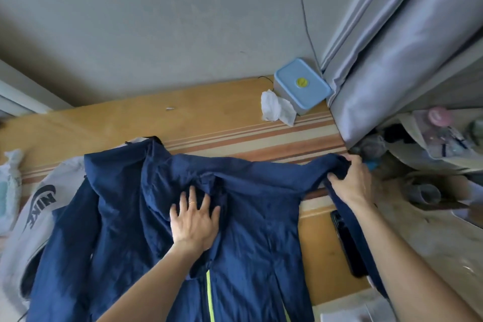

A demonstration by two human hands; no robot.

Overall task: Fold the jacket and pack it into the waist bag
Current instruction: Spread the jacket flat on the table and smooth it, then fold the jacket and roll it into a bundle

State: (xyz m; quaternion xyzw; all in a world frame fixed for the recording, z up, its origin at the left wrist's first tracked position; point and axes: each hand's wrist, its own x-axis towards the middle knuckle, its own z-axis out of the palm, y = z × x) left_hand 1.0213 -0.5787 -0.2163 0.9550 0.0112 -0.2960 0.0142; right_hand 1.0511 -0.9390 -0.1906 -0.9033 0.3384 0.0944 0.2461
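Across the mat the navy jacket (125, 217) lies spread, long axis running toward the person. Left hand (194, 222) presses flat on its chest, fingers straight. Right hand (351, 180), way off right, grips the sleeve end, so it's probably the one to fold inward.

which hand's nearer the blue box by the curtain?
Right. The right hand grips the jacket shoulder below the blue box, slightly right. The left hand presses the collar, farther down-left.

Your left hand (194, 219) is pressing flat on the navy jacket (125, 217); your right hand (350, 180) is gripping its sleeve end.
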